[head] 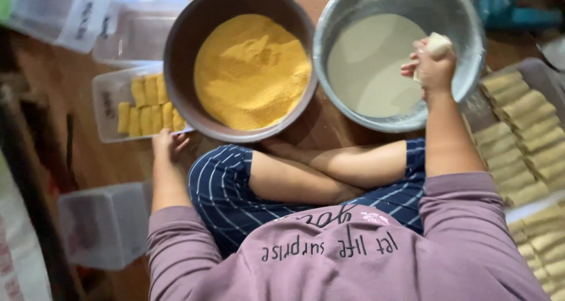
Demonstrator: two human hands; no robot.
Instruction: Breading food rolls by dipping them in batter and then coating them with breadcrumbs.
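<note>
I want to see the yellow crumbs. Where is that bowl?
In the head view, the brown bowl of yellow crumbs sits left of centre, beside the grey bowl of pale batter, with the tray of coated rolls on its left.

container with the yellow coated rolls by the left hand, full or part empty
Part empty. The clear container holds two short rows of yellow coated rolls at one end; bare bottom shows at the other.

The right hand (432, 65) holds a pale roll (436, 43) over the grey bowl (453, 18) of thin white batter (368, 71). The left hand (169, 145) rests on the floor just beside the brown bowl (194, 24) of yellow crumbs (250, 71). A clear tub (106, 110) holds coated rolls (147, 104); uncoated rolls (521, 136) lie in rows at the right.
</note>
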